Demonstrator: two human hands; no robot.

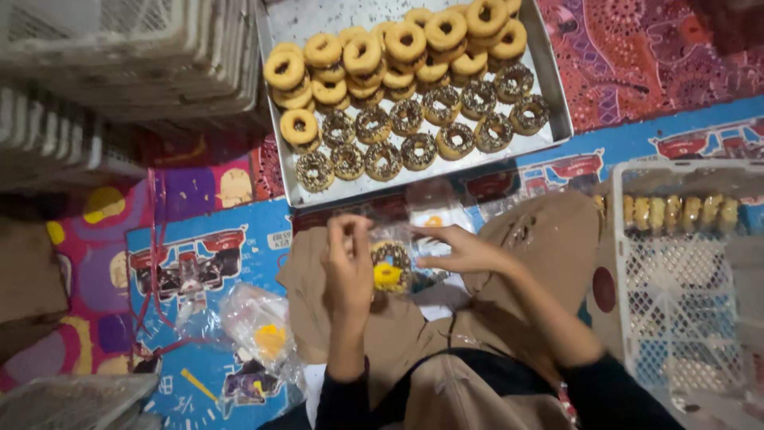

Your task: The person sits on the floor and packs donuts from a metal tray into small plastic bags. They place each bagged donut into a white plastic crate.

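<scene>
My left hand [347, 263] and my right hand [465, 249] hold a clear plastic bag [398, 259] between them, over my lap. Inside the bag sits a sprinkle-topped donut [391, 256] above a yellow label. My left fingers pinch the bag's left edge; my right fingers grip its right side. In front of me a metal tray [557, 111] carries several donuts: plain glazed ones [363, 54] stacked at the back, sprinkled ones [419, 150] in rows at the front.
A white plastic crate [684, 302] on my right holds a row of bagged donuts [676, 212]. A bundle of clear bags [259, 326] lies on the colourful mat at my left. Stacked white crates [127, 56] fill the upper left.
</scene>
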